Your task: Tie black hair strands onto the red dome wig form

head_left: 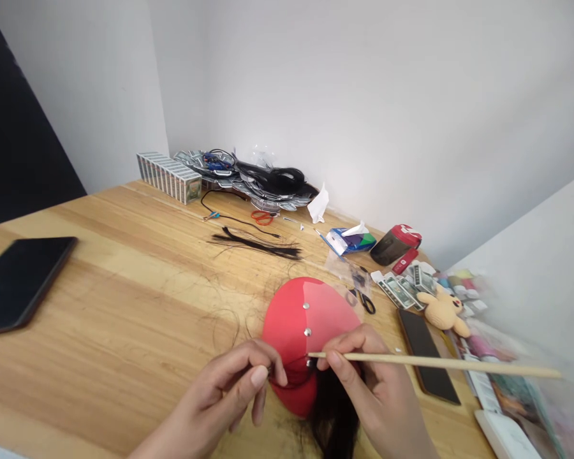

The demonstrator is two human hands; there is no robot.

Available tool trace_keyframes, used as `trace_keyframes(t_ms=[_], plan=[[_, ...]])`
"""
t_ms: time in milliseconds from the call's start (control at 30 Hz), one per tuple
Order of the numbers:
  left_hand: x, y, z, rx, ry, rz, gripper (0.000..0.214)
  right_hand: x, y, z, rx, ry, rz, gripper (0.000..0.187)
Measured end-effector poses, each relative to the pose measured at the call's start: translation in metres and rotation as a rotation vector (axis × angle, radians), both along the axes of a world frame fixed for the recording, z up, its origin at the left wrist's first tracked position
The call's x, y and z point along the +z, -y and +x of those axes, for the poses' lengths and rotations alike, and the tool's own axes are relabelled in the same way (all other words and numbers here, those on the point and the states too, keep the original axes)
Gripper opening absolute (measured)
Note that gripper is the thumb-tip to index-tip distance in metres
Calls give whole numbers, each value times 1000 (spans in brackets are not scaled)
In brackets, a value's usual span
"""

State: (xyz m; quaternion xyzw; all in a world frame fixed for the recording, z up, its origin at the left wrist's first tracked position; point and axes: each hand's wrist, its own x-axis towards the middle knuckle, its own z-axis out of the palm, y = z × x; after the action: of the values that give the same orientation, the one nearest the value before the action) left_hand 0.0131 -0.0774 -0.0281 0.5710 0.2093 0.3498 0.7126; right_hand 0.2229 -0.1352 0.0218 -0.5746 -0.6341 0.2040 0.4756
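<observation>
Right hand [375,386] pinches a wooden stick [435,362], left hand [232,386] dark strands [296,384], over a red dome [286,313].

The head camera looks forward and down at the table [124,274] (from close above).

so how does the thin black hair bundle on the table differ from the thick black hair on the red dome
The thin black hair bundle lies flat on the wooden table, while the thick black hair hangs at the near side of the red dome. The bundle is narrow and fully in view; the dome's hair is a fuller mass, partly hidden by the right hand. Both are dark strands.
</observation>
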Motion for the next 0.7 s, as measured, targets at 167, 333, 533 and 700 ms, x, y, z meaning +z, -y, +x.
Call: trace_keyframes(t_ms=[167,333,533,700], plan=[[6,-3,0,36,-55,102,31,1,-1,1,8,-18,-22,14],[8,-2,0,46,-87,127,32,4,-3,1,-1,-24,-32,16],[5,-2,-1,30,-77,131,35,2,-3,-2,-26,-1,-31,16],[4,-3,0,34,-67,119,33,-2,-2,-2,-37,21,-40,17]])
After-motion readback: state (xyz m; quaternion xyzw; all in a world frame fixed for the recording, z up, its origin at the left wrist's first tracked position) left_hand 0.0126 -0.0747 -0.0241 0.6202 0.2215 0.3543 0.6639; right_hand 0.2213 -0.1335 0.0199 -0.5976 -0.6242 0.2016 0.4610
